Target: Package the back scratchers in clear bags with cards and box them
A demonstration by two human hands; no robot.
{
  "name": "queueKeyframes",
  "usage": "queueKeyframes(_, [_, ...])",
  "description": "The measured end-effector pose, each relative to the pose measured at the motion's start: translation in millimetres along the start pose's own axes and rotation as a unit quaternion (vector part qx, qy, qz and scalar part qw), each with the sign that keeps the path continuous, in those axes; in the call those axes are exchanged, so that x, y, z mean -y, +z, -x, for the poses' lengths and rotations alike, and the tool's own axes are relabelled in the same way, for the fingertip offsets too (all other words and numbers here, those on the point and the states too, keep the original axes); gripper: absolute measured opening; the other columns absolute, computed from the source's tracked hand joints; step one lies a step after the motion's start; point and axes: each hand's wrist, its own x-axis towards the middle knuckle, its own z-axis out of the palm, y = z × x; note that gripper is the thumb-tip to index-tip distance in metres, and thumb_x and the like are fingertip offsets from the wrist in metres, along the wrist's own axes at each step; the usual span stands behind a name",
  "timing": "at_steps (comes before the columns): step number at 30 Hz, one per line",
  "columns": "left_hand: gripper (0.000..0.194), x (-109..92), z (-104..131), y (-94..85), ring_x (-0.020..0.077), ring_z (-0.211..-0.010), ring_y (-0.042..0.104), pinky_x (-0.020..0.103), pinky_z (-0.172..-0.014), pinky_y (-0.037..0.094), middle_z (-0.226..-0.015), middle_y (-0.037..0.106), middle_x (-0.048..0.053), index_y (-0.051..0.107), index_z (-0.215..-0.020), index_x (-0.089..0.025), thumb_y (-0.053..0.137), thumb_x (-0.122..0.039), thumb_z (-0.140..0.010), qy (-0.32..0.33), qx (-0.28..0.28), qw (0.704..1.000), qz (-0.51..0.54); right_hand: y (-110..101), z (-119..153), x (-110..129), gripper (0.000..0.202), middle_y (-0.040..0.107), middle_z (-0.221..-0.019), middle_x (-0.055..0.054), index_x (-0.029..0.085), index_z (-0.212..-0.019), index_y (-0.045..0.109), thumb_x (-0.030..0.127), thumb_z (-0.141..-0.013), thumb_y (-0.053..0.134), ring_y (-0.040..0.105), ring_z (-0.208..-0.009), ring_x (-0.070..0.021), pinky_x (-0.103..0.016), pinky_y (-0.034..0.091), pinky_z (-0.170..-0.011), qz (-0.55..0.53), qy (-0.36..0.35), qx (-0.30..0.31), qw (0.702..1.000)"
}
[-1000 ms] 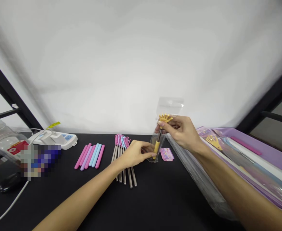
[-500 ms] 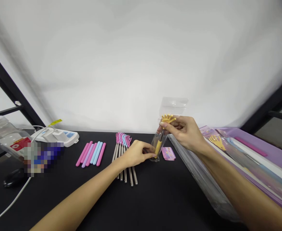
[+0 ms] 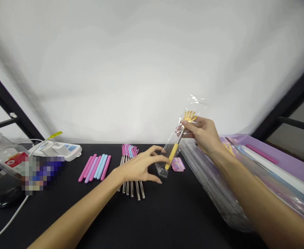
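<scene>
A back scratcher (image 3: pixel 173 152) with a yellow hand-shaped head, metal shaft and yellow handle slants inside a clear plastic bag (image 3: pixel 162 170). My right hand (image 3: pixel 204 133) pinches it just below the head, through or along with the bag. Beside the handle end, my left hand (image 3: pixel 141 164) has its fingers spread; whether a fingertip touches the bag I cannot tell. Under and behind my left hand lie several metal back scratcher rods (image 3: pixel 138 190) with pink and blue hand-shaped heads. A small stack of pink printed cards (image 3: pixel 178 164) lies just right of the bag.
Several pink, purple and blue handle sleeves (image 3: pixel 95 168) lie in a row at left. A power strip (image 3: pixel 61 149), a clear jar (image 3: pixel 3 152), a cable and a black mouse (image 3: pixel 10 197) are farther left. Clear bags (image 3: pixel 214 193) and a purple bin (image 3: pixel 292 162) of bagged scratchers stand at right.
My left hand has let go of the bag's lower end and its fingers have spread. My right hand has lifted the bagged back scratcher slightly up and right.
</scene>
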Motion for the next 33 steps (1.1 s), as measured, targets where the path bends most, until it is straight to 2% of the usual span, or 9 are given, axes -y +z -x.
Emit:
queueKeyframes(2, [0.025, -4.0, -1.3, -2.3, 0.0237, -0.113, 0.056, 0.04, -0.095, 0.05, -0.141, 0.041, 0.007, 0.068, -0.103, -0.025, 0.074, -0.023, -0.079, 0.031, 0.007, 0.998, -0.053, -8.1, -6.0, -1.9, 0.026, 0.07, -0.071, -0.006, 0.016, -0.078, 0.066, 0.035, -0.07, 0.081, 0.07, -0.066, -0.0204, -0.035, 0.061, -0.063, -0.021, 0.024, -0.021, 0.999])
queueKeyframes(5, [0.005, -8.3, -4.0, 0.1, 0.0234, -0.118, 0.051, 0.04, -0.101, 0.046, -0.14, 0.041, 0.006, 0.071, -0.086, -0.021, 0.066, -0.021, -0.086, 0.05, -0.033, 0.996, -0.063, -15.3, -10.2, -3.8, 0.02, 0.069, -0.07, -0.007, 0.015, -0.075, 0.065, 0.029, -0.072, 0.08, 0.069, -0.062, -0.0191, -0.034, 0.061, -0.063, -0.034, 0.062, -0.024, 0.997])
queueKeyframes(13, [0.013, -19.2, -7.1, 10.1, 0.0246, -0.12, 0.052, 0.04, -0.098, 0.05, -0.14, 0.043, 0.006, 0.07, -0.078, -0.019, 0.073, -0.031, -0.081, -0.035, -0.138, 0.986, 0.092, -10.9, -7.5, -6.3, 0.012, 0.071, -0.076, -0.008, 0.017, -0.077, 0.063, 0.024, -0.08, 0.072, 0.071, -0.071, -0.0198, -0.038, 0.062, -0.075, -0.08, 0.094, -0.034, 0.992])
queueKeyframes(17, [0.013, -19.5, -7.9, 13.2, 0.0199, -0.101, 0.064, 0.034, -0.083, 0.056, -0.136, 0.051, 0.008, 0.066, -0.078, -0.016, 0.069, -0.028, -0.084, -0.059, -0.144, 0.977, 0.145, -11.1, -7.2, -6.8, 0.011, 0.072, -0.079, -0.009, 0.017, -0.079, 0.065, 0.024, -0.081, 0.073, 0.071, -0.073, -0.0204, -0.039, 0.061, -0.076, -0.086, 0.105, -0.017, 0.991])
queueKeyframes(22, [0.023, -19.4, -9.0, 17.4, 0.0132, -0.077, 0.07, 0.03, -0.072, 0.059, -0.145, 0.045, 0.01, 0.056, -0.077, -0.014, 0.072, -0.031, -0.08, -0.104, -0.171, 0.954, 0.224, -12.0, -9.0, -7.6, 0.008, 0.072, -0.078, -0.008, 0.014, -0.079, 0.065, 0.019, -0.084, 0.069, 0.071, -0.07, -0.0178, -0.032, 0.062, -0.068, -0.104, 0.114, -0.021, 0.988])
queueKeyframes(24, [0.027, -18.9, -9.8, 18.9, 0.0155, -0.076, 0.072, 0.03, -0.071, 0.06, -0.135, 0.055, 0.01, 0.054, -0.087, -0.017, 0.075, -0.03, -0.077, -0.137, -0.17, 0.938, 0.27, -11.4, -9.2, -8.7, 0.005, 0.072, -0.078, -0.008, 0.013, -0.081, 0.065, 0.015, -0.085, 0.067, 0.071, -0.069, -0.0172, -0.03, 0.062, -0.066, -0.1, 0.118, -0.012, 0.988])
queueKeyframes(26, [0.043, -17.3, -10.7, 20.3, 0.0184, -0.074, 0.073, 0.032, -0.07, 0.06, -0.11, 0.069, 0.008, 0.049, -0.105, -0.022, 0.078, -0.029, -0.074, -0.176, -0.161, 0.913, 0.331, -10.1, -8.9, -10.4, 0.002, 0.072, -0.077, -0.008, 0.013, -0.083, 0.065, 0.013, -0.084, 0.067, 0.071, -0.068, -0.0173, -0.03, 0.061, -0.065, -0.091, 0.121, 0.004, 0.988])
queueKeyframes(28, [0.055, -14.4, -11.8, 21.7, 0.0207, -0.073, 0.073, 0.035, -0.071, 0.061, -0.084, 0.073, 0.003, 0.045, -0.116, -0.022, 0.079, -0.03, -0.073, -0.205, -0.145, 0.894, 0.372, -8.1, -8.1, -12.0, 0.002, 0.072, -0.076, -0.008, 0.012, -0.084, 0.066, 0.013, -0.084, 0.067, 0.071, -0.068, -0.0182, -0.032, 0.061, -0.066, -0.084, 0.121, 0.02, 0.989])
queueKeyframes(33, [0.044, -5.4, -13.2, 24.7, 0.0206, -0.068, 0.072, 0.037, -0.072, 0.061, -0.072, 0.074, 0.005, 0.056, -0.104, -0.015, 0.08, -0.033, -0.072, -0.235, -0.165, 0.881, 0.377, -5.4, -6.1, -9.6, 0.004, 0.072, -0.079, -0.009, 0.013, -0.087, 0.064, 0.017, -0.088, 0.064, 0.072, -0.073, -0.0199, -0.032, 0.061, -0.066, -0.062, 0.108, 0.019, 0.992])
